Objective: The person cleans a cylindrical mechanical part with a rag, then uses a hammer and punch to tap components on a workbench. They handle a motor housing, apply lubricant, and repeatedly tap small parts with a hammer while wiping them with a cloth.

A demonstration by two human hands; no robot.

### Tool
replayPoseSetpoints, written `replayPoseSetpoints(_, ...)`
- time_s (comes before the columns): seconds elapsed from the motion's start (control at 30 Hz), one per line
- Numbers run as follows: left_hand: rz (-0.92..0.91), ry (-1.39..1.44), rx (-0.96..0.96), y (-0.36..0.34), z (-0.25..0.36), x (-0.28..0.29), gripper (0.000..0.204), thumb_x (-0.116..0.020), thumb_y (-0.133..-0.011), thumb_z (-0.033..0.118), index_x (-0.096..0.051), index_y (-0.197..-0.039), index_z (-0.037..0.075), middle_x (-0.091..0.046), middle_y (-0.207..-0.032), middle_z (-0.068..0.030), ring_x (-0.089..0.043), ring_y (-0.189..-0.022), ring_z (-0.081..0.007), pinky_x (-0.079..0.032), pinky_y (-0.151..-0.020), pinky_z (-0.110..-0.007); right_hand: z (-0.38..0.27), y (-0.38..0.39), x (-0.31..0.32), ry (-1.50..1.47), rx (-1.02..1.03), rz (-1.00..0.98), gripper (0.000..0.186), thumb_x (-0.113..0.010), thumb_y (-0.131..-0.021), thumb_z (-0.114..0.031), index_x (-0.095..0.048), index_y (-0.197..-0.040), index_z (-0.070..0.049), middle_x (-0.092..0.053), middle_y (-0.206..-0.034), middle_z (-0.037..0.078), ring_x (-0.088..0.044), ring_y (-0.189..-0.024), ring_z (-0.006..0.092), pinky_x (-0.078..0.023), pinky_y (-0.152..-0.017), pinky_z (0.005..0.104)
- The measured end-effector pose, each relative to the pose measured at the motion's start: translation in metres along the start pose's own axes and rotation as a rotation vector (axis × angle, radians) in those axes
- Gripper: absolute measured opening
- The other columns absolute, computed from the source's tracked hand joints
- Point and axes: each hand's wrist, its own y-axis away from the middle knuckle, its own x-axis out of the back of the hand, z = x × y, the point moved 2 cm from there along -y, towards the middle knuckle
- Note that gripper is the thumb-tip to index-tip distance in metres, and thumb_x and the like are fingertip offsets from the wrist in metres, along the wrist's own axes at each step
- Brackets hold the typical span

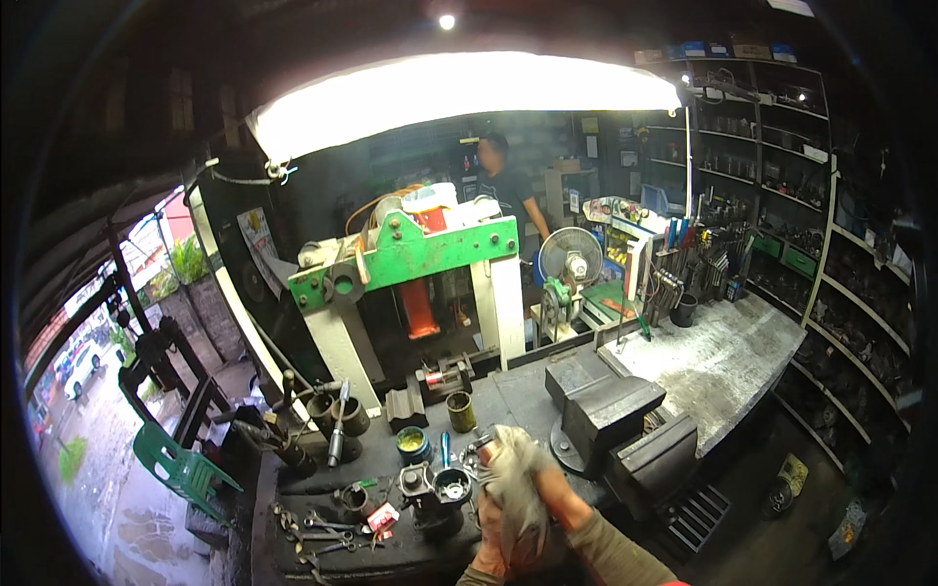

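A dirty grey rag (513, 474) is bunched between both my hands at the lower middle. My right hand (565, 491) grips it from the right, and my left hand (489, 545) closes on its lower end. Just left of the rag, a dark metal part with a round bore (442, 485) stands on the black workbench (508, 391). A blue-handled tool (445, 449) lies behind that part. A small tin of yellow-green grease (412, 444) and an olive can (460, 411) sit farther back.
A heavy bench vise (625, 420) sits right of my hands. A green and white press (410, 264) with an orange ram stands behind the bench. Wrenches (322, 532) and a small red box (381, 516) lie at left. Farther off are a fan (572, 259), a person (503, 186), wall shelves and a green chair (181, 469).
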Motion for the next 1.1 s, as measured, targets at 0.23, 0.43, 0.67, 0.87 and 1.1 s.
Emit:
replayPoseSetpoints(0.23,0.123,-0.510,-0.233,-0.021,0.040,-0.025,0.032,-0.068,-0.097,0.015,-0.065,-0.121,-0.006,-0.073,-0.111,-0.0141,-0.069,-0.101,-0.0219,-0.053,-0.092,-0.035,0.002,0.040,-0.024,0.636,0.294,0.163,0.055,-0.035,-0.115,-0.029,-0.031,-0.159,0.003,-0.038,-0.161,0.016,-0.035,-0.150,0.0281,-0.026,-0.124,0.0373)
replayPoseSetpoints(0.43,0.079,-0.681,-0.118,-0.012,0.035,-0.031,0.031,-0.064,-0.097,0.010,-0.063,-0.124,-0.005,-0.071,-0.117,-0.0149,-0.067,-0.104,-0.0220,-0.052,-0.092,-0.035,-0.012,0.017,-0.012,0.301,0.100,-0.080,0.044,-0.048,-0.110,-0.023,-0.049,-0.147,0.002,-0.056,-0.142,0.015,-0.051,-0.133,0.0239,-0.039,-0.115,0.0363)
replayPoseSetpoints(0.67,0.120,-0.712,-0.213,-0.020,0.030,-0.016,0.040,-0.067,-0.102,0.029,-0.064,-0.125,-0.004,-0.070,-0.118,-0.0142,-0.067,-0.101,-0.0236,-0.053,-0.088,-0.036,0.000,0.032,-0.023,0.157,0.165,-0.005,0.047,-0.059,-0.103,-0.014,-0.047,-0.146,0.001,-0.059,-0.139,0.014,-0.059,-0.125,0.0240,-0.047,-0.107,0.0342)
replayPoseSetpoints(0.87,0.008,-0.989,-0.425,-0.010,0.048,-0.044,0.036,-0.062,-0.101,0.026,-0.064,-0.126,0.001,-0.062,-0.119,-0.0156,-0.056,-0.106,-0.0319,-0.043,-0.097,-0.044,0.000,0.021,0.000,0.353,0.321,0.025,0.038,-0.048,-0.108,-0.011,-0.049,-0.144,0.000,-0.061,-0.133,0.009,-0.061,-0.118,0.0194,-0.050,-0.103,0.0324)
replayPoseSetpoints(1.1,0.092,-0.384,-0.232,-0.030,0.020,-0.014,0.033,-0.060,-0.103,0.021,-0.060,-0.129,0.000,-0.062,-0.123,-0.0172,-0.059,-0.111,-0.0314,-0.045,-0.098,-0.040,0.031,0.048,0.025,0.261,0.348,0.237,0.030,-0.053,-0.106,-0.010,-0.061,-0.131,0.005,-0.065,-0.123,0.009,-0.061,-0.112,0.0188,-0.049,-0.099,0.0325)
